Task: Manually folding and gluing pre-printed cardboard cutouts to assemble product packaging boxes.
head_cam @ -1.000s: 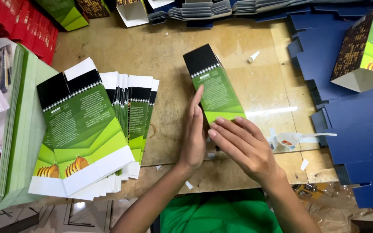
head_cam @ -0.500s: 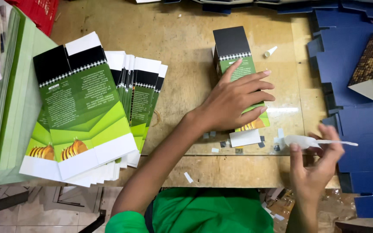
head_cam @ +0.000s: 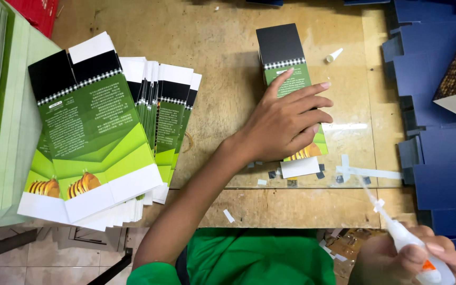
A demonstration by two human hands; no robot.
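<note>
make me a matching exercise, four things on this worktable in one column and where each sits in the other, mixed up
Things
1. folded green and black carton
2. white glue bottle with long nozzle
3. fanned stack of flat green cartons
4. small white cap

Places
A. held in the right hand, bottom right
B. lying loose on the wooden tabletop, right of the carton
C. spread at the table's left side
D. pressed under the left hand

Pairs: 1-D, 2-A, 3-C, 4-B

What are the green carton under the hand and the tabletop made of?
The green carton looks like thin printed cardboard, slightly glossy, with crisp folds and a white flap. The tabletop seems to be worn wood or plywood, matte and stained.
</note>
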